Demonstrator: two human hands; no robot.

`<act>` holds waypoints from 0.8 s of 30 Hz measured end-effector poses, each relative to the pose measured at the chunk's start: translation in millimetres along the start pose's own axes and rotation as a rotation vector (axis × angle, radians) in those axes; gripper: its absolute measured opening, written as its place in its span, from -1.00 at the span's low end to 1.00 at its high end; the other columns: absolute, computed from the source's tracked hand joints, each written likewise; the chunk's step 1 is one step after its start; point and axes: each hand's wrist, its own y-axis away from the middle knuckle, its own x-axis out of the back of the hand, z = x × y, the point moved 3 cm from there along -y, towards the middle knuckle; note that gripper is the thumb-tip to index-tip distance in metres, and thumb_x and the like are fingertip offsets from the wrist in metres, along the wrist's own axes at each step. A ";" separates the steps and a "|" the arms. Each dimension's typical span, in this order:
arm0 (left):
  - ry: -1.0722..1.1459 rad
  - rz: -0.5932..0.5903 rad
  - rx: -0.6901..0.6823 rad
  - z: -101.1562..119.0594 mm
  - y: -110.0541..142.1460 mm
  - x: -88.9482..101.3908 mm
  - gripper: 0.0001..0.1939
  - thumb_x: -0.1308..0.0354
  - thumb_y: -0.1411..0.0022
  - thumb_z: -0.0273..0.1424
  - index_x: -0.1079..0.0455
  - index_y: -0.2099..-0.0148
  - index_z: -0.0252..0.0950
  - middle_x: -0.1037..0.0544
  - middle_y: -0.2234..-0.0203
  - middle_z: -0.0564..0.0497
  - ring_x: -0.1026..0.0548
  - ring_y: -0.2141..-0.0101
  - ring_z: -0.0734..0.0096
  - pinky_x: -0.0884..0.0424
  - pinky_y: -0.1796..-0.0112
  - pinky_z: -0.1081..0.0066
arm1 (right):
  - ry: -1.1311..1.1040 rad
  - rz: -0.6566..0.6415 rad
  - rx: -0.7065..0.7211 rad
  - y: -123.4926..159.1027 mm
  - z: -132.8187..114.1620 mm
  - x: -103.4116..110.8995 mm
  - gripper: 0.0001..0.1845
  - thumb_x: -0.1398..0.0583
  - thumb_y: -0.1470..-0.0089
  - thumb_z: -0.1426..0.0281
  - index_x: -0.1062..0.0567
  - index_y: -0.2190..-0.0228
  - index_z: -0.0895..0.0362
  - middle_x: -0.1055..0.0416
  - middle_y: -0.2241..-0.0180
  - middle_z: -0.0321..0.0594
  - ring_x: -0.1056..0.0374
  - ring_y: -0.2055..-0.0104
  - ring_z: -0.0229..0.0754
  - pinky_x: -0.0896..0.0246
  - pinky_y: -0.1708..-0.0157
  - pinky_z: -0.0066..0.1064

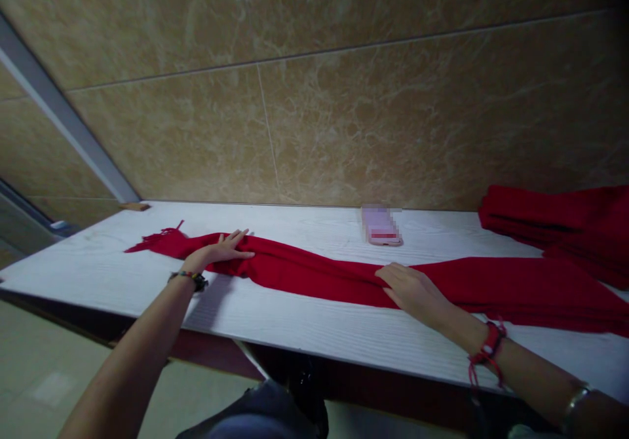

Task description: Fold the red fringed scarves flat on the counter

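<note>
A long red scarf lies lengthwise along the white tabletop, folded into a narrow strip, with its fringe at the left end. My left hand rests on the scarf near that fringed end, its fingers spread out. Farther right, my right hand has its fingers bent into the cloth around the middle of the strip, gripping a fold. Its fingertips are partly hidden. Past my right hand the scarf runs on to the right edge of the view.
Folded red cloth is stacked at the back right. A phone lies near the wall behind the scarf. The white table stands against a tan tiled wall. A small wooden block sits at the back left corner.
</note>
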 end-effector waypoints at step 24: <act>-0.183 0.107 -0.208 -13.3 59.5 5.0 -0.76 0.06 -0.01 -0.51 -0.32 0.23 -0.33 -0.41 0.27 -0.07 -0.41 0.26 0.33 -0.29 0.20 0.45 | 0.026 0.004 0.300 21.2 -3.3 19.8 -0.66 -0.02 -0.03 0.66 -0.46 0.19 0.25 -0.47 0.21 -0.03 -0.40 0.19 -0.14 -0.34 0.22 -0.32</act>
